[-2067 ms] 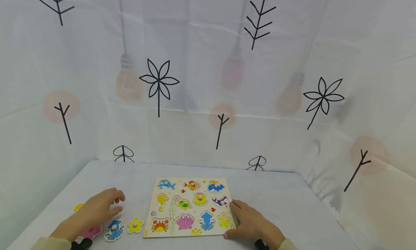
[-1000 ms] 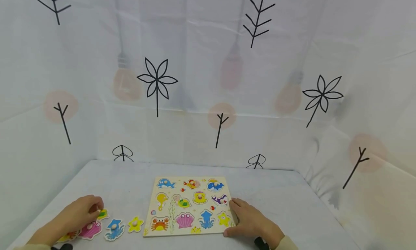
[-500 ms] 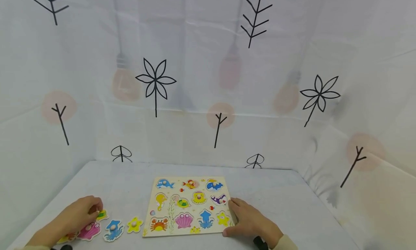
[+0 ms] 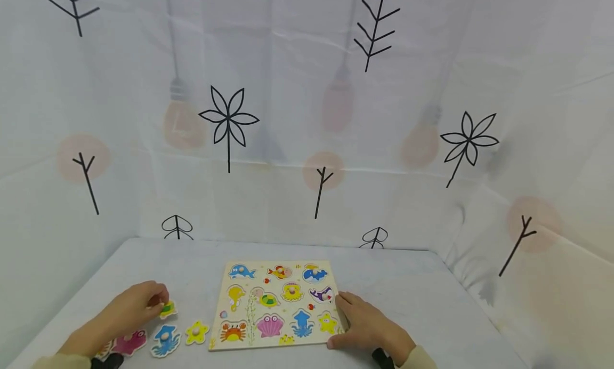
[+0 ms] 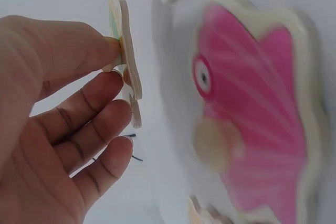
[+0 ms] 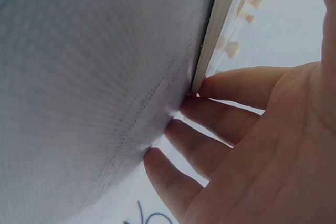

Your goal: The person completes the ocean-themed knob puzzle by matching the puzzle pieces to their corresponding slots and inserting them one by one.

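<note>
In the head view, the left hand (image 4: pixel 136 306) holds a small green-and-yellow piece (image 4: pixel 169 310), which juts out from the fingertips on the side toward the board (image 4: pixel 283 306). The fingers cover much of the piece, so which way its picture points cannot be told. Below the hand lie a pink shell piece (image 4: pixel 130 342), partly behind the forearm, a blue squid piece (image 4: pixel 165 341) and a yellow star piece (image 4: pixel 196 333), the star just beside the board. The board is a flat, pale rectangle printed with sea animals, its longer sides running left to right; several spots carry knobs. The right hand (image 4: pixel 366 322) rests loosely round its near right corner, fingers at the right edge and thumb at the near edge.

In the left wrist view, thumb and forefinger pinch the green-and-yellow piece closely, the other fingers loosely bent. It is seen edge-on, its length running steeply up the frame, printed face toward the thumb; the edge is wavy, pale wood. The shell piece has a round wooden knob.

In the right wrist view, the fingers are spread, one tip touching the board's layered edge, others on the woven white cloth (image 6: pixel 94 87).
</note>
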`<state>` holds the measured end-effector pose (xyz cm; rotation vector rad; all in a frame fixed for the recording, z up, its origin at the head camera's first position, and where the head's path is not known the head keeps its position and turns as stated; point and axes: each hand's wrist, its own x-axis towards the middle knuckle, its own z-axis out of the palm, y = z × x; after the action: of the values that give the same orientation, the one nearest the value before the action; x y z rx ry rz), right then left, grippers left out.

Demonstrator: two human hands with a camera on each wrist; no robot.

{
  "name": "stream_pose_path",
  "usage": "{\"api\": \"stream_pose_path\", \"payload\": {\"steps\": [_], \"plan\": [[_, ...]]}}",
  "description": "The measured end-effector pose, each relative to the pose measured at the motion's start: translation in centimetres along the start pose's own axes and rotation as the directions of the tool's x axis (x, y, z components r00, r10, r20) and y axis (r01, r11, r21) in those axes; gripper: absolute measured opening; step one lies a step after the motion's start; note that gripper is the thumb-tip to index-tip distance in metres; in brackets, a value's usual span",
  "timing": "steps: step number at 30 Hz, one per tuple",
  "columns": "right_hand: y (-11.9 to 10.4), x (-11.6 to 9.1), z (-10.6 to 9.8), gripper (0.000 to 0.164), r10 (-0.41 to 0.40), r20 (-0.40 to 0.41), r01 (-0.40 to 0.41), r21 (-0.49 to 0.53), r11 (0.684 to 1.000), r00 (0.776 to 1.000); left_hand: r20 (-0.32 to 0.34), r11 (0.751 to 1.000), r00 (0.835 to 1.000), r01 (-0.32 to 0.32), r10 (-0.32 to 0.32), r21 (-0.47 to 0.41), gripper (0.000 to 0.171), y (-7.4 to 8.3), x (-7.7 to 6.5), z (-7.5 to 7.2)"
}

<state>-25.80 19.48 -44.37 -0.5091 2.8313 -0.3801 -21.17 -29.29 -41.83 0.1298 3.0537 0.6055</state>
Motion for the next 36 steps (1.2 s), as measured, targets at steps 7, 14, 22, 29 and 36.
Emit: {"api": "stream_pose_path", "payload": {"steps": [7,14,22,29,36], "plan": [[0.0,0.0,0.2,0.109,0.008,-0.004,-0.008,-0.001,1.0,1.0,-0.016,0.999,0.999,-0.038,0.038,0.009,0.012,2.4,1.6,0.8],[0.1,0.0,0.1,0.109,-0.008,-0.008,0.008,-0.006,1.0,1.0,-0.017,0.994,0.994,-0.111,0.111,0.021,0.012,5.3,2.9,1.3],[0.1,0.0,0.0,0.11,-0.024,-0.009,0.024,-0.015,1.0,1.0,-0.027,0.969,0.969,-0.245,0.245,0.02,0.012,8.3,4.4,2.4],[0.0,0.0,0.0,0.109,-0.013,-0.012,0.013,-0.02,1.0,1.0,-0.046,0.94,0.939,-0.338,0.34,0.044,0.008,10.1,5.3,3.3],[-0.1,0.0,0.1,0.11,0.002,-0.008,-0.002,-0.013,1.0,1.0,-0.024,0.921,0.921,-0.389,0.39,0.028,0.006,11.6,6.4,4.4]]}}
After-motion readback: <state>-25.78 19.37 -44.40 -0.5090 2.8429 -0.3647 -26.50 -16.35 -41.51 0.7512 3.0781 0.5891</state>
